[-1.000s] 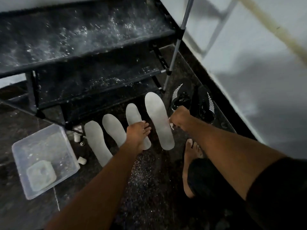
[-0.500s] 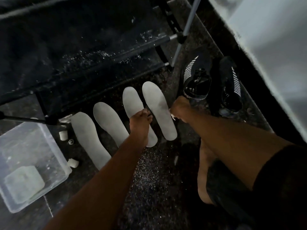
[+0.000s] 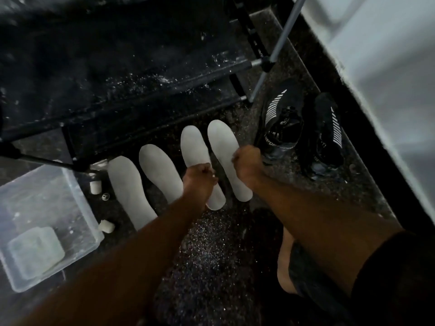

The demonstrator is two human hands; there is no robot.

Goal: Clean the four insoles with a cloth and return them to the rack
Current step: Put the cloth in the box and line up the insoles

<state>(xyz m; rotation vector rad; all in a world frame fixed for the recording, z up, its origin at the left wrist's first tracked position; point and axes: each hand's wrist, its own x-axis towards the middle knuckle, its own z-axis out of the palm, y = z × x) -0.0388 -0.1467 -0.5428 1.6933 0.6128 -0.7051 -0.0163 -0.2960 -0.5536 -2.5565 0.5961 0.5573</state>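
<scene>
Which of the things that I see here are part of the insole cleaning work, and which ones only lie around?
Part of the job:
- four insoles in a row on the floor
- rack behind them
- left hand on the third insole
- right hand on the rightmost insole

Just lying about:
- pair of black shoes
- clear plastic tub
- small white pieces beside the tub

right hand moved onto rightmost insole, left hand fingers curled

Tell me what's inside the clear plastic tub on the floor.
The clear tub holds one pale squarish folded pad, probably the cloth, in its near corner. Nothing else shows inside; what's under the pad is covered.
</scene>
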